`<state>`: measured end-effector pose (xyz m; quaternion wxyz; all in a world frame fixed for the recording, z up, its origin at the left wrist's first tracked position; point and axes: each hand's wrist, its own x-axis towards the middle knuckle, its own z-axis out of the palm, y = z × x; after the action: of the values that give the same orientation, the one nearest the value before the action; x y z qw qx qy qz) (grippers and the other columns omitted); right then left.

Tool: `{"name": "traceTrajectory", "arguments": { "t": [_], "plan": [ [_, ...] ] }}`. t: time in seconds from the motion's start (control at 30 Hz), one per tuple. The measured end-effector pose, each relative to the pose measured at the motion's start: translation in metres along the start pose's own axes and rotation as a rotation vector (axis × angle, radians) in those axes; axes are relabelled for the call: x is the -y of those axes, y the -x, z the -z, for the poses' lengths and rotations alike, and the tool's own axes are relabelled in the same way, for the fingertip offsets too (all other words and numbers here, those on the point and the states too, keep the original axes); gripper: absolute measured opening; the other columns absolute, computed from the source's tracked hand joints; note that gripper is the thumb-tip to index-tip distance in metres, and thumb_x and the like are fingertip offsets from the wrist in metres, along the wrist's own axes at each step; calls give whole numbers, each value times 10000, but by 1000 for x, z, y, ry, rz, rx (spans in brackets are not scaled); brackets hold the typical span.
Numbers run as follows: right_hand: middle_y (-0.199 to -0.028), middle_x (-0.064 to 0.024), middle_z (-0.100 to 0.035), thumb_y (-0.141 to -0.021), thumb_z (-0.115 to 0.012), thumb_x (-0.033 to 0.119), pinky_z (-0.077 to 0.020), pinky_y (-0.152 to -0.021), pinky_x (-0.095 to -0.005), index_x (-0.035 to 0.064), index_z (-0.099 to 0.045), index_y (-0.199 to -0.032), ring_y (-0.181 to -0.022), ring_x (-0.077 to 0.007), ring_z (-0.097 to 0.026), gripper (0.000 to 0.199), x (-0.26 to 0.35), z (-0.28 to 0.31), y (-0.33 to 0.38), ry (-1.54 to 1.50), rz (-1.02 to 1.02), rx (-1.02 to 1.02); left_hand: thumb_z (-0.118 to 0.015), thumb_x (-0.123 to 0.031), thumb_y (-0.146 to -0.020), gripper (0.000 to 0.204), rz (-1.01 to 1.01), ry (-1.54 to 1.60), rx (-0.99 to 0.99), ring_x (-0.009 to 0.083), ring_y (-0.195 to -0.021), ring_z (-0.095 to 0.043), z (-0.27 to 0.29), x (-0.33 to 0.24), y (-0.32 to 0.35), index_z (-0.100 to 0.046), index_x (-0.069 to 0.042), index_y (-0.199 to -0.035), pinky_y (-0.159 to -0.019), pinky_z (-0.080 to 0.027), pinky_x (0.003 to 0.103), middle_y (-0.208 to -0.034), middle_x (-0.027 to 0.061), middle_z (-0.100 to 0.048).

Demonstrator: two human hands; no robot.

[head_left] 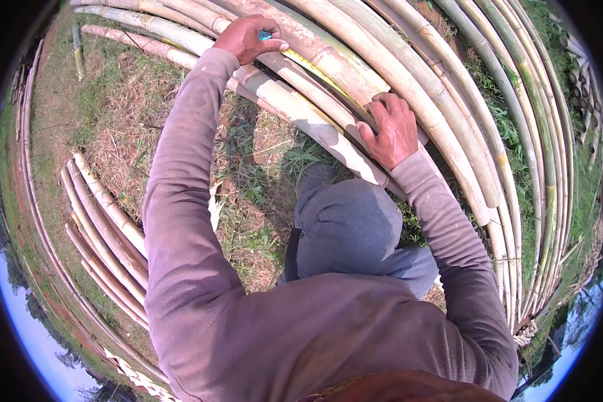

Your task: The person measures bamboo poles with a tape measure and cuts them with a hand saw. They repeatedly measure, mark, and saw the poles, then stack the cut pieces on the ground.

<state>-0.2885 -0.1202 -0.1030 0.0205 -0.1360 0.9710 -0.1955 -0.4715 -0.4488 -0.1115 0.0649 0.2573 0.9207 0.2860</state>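
My left hand (249, 39) is closed around a small blue-green thing, seemingly a tape measure (266, 35); most of it is hidden by the fingers. From there a yellow strip (313, 70) runs along a pale bamboo pole (325, 57) toward my right hand (390, 130). The right fingers are bent and the thumb is apart from them, over the poles by the strip's near end. What lies under those fingertips is partly hidden. Another bamboo pole (328, 134) lies just below, close to my knee.
Many long bamboo poles (442, 100) lie side by side across the top and right. Shorter bamboo pieces (110, 228) are on the grass at left. Bamboo ends (579, 87) are stacked at far right. Grass and dry straw (124, 100) cover the ground.
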Motion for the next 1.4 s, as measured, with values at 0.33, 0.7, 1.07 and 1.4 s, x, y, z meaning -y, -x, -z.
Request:
{"name": "traceTrajectory", "arguments": {
  "t": [0.33, 0.7, 1.07, 1.4],
  "plan": [
    [-794, -225, -697, -879, -683, 157, -537, -711, -547, 25, -582, -1066, -781, -438, -697, 251, 43, 32, 35, -122, 16, 311, -944, -264, -702, 388, 6, 228, 127, 263, -876, -632, -65, -100, 112, -710, -107, -969, -800, -506, 363, -950, 86, -651],
    [-831, -131, -687, -832, -624, 104, -513, -709, -457, 80, -659, -919, -783, -322, -709, 98, 4, 38, 60, 275, 79, 117, -955, -239, -675, 392, 301, 274, -29, 211, -816, -607, -49, -28, 176, -712, -62, -926, -761, -499, 353, -884, 72, -636],
    [-1392, -242, -553, -924, -665, 221, -353, -1146, -496, -14, -541, -1388, -1301, -368, -538, 535, 52, 90, 13, -163, 390, -477, -969, -261, -708, 478, 516, 834, -86, 94, -803, -582, -109, -89, 180, -685, -39, -1020, -726, -516, 254, -888, -10, -647],
    [-1426, -248, -527, -915, -720, 451, -381, -1113, -490, -24, -479, -1437, -1336, -411, -494, 746, 47, -12, 2, -341, 171, 3, -818, -228, -885, 362, 522, 1177, -433, 118, -922, -606, -158, -140, 156, -626, -40, -1128, -834, -510, 278, -1009, 42, -649]
  ]
}}
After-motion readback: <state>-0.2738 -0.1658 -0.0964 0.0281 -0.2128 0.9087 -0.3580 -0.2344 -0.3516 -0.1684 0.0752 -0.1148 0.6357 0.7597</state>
